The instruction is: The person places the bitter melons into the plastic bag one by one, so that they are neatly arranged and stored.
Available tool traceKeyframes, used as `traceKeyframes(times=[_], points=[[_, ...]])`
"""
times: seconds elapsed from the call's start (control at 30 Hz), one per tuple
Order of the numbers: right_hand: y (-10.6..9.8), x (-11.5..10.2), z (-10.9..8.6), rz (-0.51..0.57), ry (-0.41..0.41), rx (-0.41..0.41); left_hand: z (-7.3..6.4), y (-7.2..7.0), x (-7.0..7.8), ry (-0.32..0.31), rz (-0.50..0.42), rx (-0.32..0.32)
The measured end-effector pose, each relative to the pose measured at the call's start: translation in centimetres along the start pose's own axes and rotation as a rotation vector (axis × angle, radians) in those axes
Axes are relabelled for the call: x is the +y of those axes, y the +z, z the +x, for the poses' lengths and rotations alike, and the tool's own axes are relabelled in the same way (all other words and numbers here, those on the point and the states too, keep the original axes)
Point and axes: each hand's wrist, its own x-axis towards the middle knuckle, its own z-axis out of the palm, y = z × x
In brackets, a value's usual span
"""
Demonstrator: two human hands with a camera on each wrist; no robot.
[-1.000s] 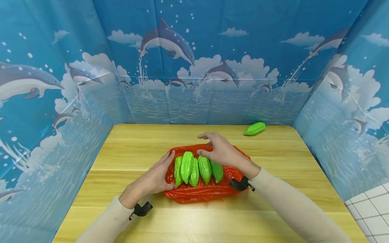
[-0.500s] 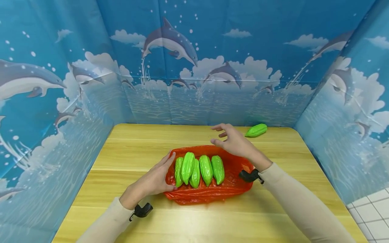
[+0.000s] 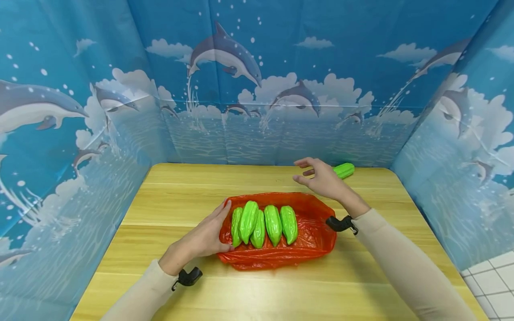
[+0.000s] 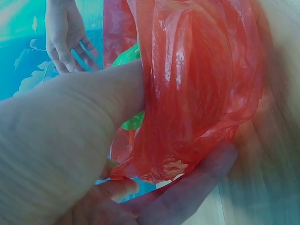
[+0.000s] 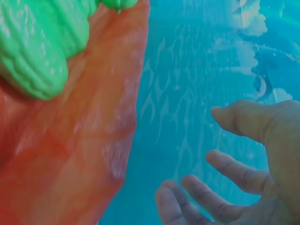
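A red plastic bag [image 3: 277, 257], its mouth spread wide, lies on the table with several glossy, ridged green bitter melons [image 3: 273, 225] side by side in its left and middle part. My left hand [image 3: 205, 235] grips the bag's left end. In the left wrist view the thumb goes inside the red plastic [image 4: 187, 70] and the fingers lie along its outside. Beyond the bag's back right rim, my right hand [image 3: 323, 179] hovers with fingers spread and nothing in them. It partly hides a lone bitter melon [image 3: 346, 170] at the back right.
The wooden table [image 3: 257, 294] has a blue dolphin-print curtain [image 3: 257, 138] around its back and sides. Black wrist mounts [image 3: 340, 224] sit on both forearms, the right one close over the bag's right end. White tiles [image 3: 498, 272] show at the lower right.
My right hand has moved from over the bitter melons in the bag, back and to the right, toward the lone one. The left hand keeps its grip on the bag.
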Motion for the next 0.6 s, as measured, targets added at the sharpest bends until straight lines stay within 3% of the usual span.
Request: traceKeyframes(times=[0.3,0.6], points=[[-1.5,2.3,0.5,0.008,0.038,0.032,0.2,-0.2,-0.2,-0.005,0.018,-0.007],[-2.5,6.6,1.0,0.003,0.107,0.077,0.3,-0.1,-0.3,-0.015,0.017,-0.018]])
